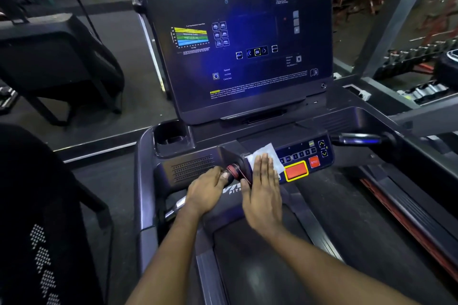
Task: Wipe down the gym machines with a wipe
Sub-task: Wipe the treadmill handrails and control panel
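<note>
A: Nearest the lens?
B: Two bare arms, left forearm (171, 250) and right forearm (322, 260), reaching forward over the belt.
A: Largest entry?
B: Treadmill (260, 272), dark frame, black belt. Next, console screen (238, 39), upright, lit blue, coloured chart at its left. Then control panel (304, 153), sloped, below the screen; cup holder (171, 140) to its left.
A: Hands?
B: Right hand (262, 195), flat, fingers straight, pressing a white wipe (269, 153) onto the panel's left end. Left hand (208, 189), fingers curled round a black knob (234, 171) with red rings, just beside the right.
A: Smallest?
B: Red button (296, 170), yellow-edged, just right of the wipe.
</note>
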The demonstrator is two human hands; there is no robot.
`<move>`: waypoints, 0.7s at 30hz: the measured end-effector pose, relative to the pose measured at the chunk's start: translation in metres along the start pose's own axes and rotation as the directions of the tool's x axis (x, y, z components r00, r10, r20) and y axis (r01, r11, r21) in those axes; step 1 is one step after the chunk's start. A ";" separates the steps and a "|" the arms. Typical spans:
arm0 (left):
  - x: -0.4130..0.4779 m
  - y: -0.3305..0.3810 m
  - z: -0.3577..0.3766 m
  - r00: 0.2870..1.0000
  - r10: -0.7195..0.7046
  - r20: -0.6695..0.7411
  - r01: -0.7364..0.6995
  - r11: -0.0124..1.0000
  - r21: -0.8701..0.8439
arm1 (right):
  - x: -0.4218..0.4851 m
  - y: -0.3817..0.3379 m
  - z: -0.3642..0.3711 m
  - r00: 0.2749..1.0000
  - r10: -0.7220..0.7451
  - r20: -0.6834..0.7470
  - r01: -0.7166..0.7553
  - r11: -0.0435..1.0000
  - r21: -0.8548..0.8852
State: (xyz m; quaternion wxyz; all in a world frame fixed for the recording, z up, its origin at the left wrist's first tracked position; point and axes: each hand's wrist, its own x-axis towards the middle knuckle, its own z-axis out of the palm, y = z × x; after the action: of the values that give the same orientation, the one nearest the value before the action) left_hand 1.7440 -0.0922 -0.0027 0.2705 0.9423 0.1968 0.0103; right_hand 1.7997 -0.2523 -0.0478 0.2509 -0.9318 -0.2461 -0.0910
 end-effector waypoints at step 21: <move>-0.002 0.002 0.001 1.000 0.008 -0.020 -0.007 0.999 0.032 | 0.051 0.022 -0.038 0.861 0.507 0.043 -0.506 0.862 -0.038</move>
State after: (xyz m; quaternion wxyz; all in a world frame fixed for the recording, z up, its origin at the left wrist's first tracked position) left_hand 1.7427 -0.0951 -0.0021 0.2535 0.9471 0.1963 0.0179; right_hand 1.8528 -0.2674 -0.0098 0.2477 -0.9688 0.0017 -0.0009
